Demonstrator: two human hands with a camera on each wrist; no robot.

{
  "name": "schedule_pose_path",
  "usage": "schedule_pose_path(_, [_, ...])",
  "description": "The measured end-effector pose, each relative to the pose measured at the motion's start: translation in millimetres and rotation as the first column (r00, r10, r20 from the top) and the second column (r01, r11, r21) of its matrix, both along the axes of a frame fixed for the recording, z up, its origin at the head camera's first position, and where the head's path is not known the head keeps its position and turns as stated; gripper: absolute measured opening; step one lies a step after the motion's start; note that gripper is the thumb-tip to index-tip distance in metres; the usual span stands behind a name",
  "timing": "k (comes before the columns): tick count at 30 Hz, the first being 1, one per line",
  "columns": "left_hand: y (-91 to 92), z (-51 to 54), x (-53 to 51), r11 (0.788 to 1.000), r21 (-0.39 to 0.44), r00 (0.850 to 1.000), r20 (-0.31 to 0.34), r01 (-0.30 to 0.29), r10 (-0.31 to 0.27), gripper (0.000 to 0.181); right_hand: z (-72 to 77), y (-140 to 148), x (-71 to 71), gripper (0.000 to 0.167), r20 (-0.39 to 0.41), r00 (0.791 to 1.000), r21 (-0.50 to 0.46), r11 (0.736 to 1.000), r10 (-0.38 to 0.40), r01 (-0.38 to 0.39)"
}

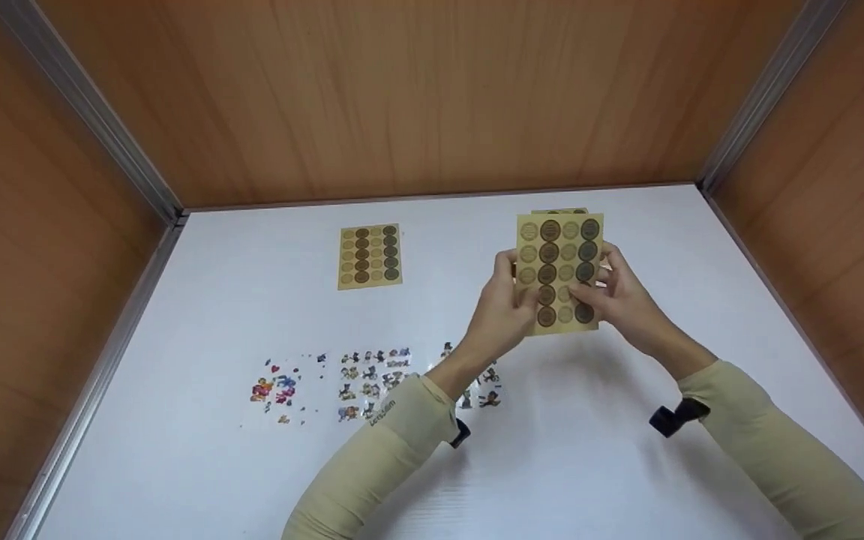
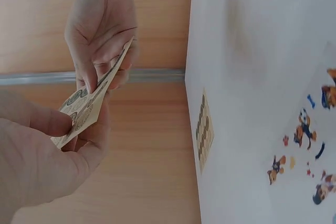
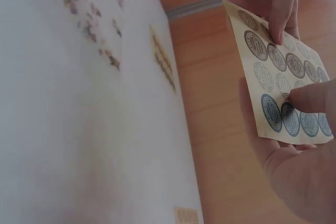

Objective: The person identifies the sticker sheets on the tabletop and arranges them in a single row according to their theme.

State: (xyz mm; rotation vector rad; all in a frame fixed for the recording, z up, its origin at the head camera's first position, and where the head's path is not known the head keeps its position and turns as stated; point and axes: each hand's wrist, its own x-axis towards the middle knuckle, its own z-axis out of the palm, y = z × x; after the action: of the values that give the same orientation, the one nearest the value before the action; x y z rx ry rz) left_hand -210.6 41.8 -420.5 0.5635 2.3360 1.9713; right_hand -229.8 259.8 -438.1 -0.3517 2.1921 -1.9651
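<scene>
Both hands hold up a tan sheet of round stickers above the white table, its columns alternating light with brown or dark circles. The left hand grips its left edge, thumb on the front and fingers behind. At the other edge, the right hand pinches it with the thumb on the front. In the left wrist view the sheet appears nearly edge-on between the left hand and the right hand. The right wrist view shows the sheet's front, with the right hand's thumb on it.
A similar sheet lies at the back left of the table; another shows partly behind the held one. Clear sheets with small colourful figures lie nearer the front, one partly under the left forearm. Wooden walls surround the table's back and sides.
</scene>
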Motion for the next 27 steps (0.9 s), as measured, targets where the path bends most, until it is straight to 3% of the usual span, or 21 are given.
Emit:
schedule_pose_path(6, [7.2, -12.4, 18.2, 0.997, -0.052, 0.999, 0.022, 0.051, -0.050, 0.042, -12.9, 17, 24.0, 0.072, -0.017, 1.000, 0.029, 1.000, 0.013, -0.013])
schedule_pose_path(12, [8.9, -34.0, 28.5, 0.992, -0.105, 0.995, 0.079, 0.077, -0.069, 0.048, -29.8, 25, 37.4, 0.080, -0.020, 1.000, 0.112, 0.994, 0.002, 0.000])
schedule_pose_path(16, [6.4, -48.8, 31.6, 0.984, -0.152, 0.986, 0.152, 0.097, -0.074, 0.055, -42.4, 27, 42.8, 0.086, 0.014, 1.000, 0.160, 0.987, 0.020, -0.022])
schedule_pose_path(20, [2.2, -58.5, 33.1, 0.979, -0.175, 0.968, 0.245, 0.105, -0.060, 0.066, -55.2, 29, 45.9, 0.091, 0.009, 0.998, 0.197, 0.978, 0.062, -0.062])
schedule_pose_path(23, [0.0, -64.0, 35.2, 0.974, -0.199, 0.955, 0.293, 0.103, -0.041, 0.076, -63.0, 29, 47.2, 0.091, -0.053, 0.995, 0.296, 0.953, 0.083, -0.064])
schedule_pose_path(27, [-1.1, -69.9, 39.8, 0.967, -0.233, 0.952, 0.304, 0.100, -0.025, 0.084, -69.3, 26, 48.4, 0.089, -0.144, 0.984, 0.484, 0.875, 0.108, -0.025])
